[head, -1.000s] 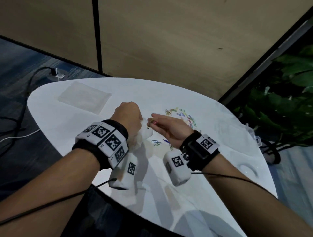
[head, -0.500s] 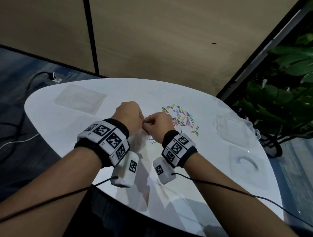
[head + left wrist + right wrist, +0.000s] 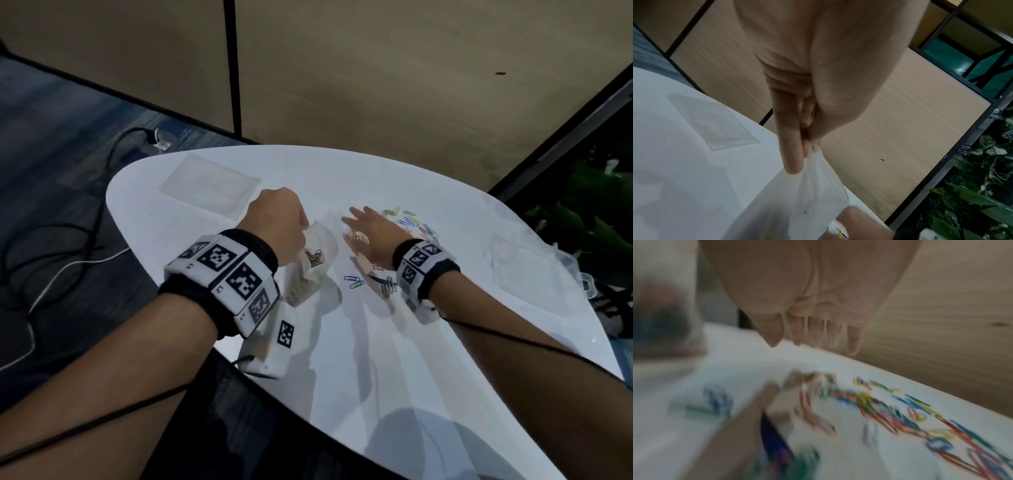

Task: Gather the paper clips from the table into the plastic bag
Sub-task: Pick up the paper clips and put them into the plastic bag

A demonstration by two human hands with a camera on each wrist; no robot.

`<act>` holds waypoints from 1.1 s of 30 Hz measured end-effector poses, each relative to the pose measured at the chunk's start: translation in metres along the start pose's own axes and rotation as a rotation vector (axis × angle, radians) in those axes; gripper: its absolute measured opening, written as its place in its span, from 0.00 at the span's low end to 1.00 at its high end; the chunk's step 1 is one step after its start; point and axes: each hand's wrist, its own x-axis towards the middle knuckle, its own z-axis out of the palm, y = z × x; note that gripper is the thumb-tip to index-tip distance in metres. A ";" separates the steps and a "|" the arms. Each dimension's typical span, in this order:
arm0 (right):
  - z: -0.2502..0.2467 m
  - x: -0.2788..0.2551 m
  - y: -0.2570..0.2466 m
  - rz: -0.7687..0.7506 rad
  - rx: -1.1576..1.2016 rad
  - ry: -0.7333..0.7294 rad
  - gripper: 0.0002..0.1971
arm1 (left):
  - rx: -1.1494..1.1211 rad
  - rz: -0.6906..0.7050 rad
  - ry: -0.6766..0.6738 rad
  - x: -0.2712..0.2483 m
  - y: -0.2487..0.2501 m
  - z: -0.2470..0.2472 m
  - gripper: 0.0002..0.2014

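— Many paper clips are still scattered on the table; how are they best taken?

— Pinched singly; they are judged light and slippery. The right hand is spread flat, empty. The limp plastic bag is pinched at its rim by the left hand.

Left hand pinches the rim of the plastic bag, which hangs down to the table with some clips inside. Just to its right, the right hand hovers flat over the tabletop. Beyond and right of that hand lies the main scatter of paper clips; a few loose clips lie nearer, between the two wrists. Far left on the table sits a flat sleeve; at the right edge, a box.
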 end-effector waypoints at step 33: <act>-0.033 -0.072 0.022 0.442 1.809 0.162 0.08 | 0.185 0.025 -0.079 -0.001 0.039 0.030 0.13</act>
